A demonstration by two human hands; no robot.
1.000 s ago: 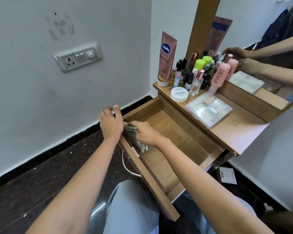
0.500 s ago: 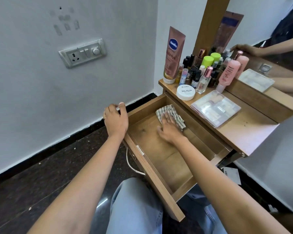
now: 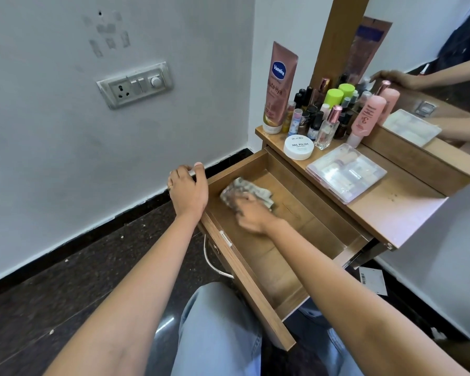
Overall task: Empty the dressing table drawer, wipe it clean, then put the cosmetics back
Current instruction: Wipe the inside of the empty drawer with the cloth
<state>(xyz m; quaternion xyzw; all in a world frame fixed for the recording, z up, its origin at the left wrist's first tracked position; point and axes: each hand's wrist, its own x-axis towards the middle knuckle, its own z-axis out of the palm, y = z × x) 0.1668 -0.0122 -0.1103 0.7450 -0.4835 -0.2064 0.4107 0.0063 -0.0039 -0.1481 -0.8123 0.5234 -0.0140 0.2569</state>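
Currently both arms reach forward from the bottom of the view toward a pulled-out brown wooden drawer [image 3: 277, 256], which stands open over the person's lap in pale blue jeans [image 3: 215, 329].

The left hand [image 3: 187, 192] sits at the drawer's far left corner. Its wrist is straight, its palm faces down, and its fingers and thumb curl over the corner's edge, gripping it. A thin ring shows on one finger.

The right arm crosses the drawer's front wall at a slant, and the right hand [image 3: 251, 213] is down inside, palm down on a crumpled grey-and-white checked cloth [image 3: 239, 188]. It presses the cloth against the drawer's floor near the far left end. This hand is blurred, but its fingers seem to lie forward over the cloth rather than wrap round it.

Apart from the cloth and the hand, the drawer's floor shows bare wood. The cosmetics stand outside the drawer, on the light wooden counter [image 3: 385, 213] behind it:
- a tall brown Vaseline tube [image 3: 278, 85], upright
- a round white nail-polish jar [image 3: 299, 147], nearest the drawer's back wall
- a flat clear plastic box [image 3: 346, 172]
- a pink bottle [image 3: 365, 118]
- a clear glass bottle with a rose cap [image 3: 329, 128]
- a cluster of small dark bottles behind these

A curved metal handle [image 3: 212, 261] hangs on the drawer's front.
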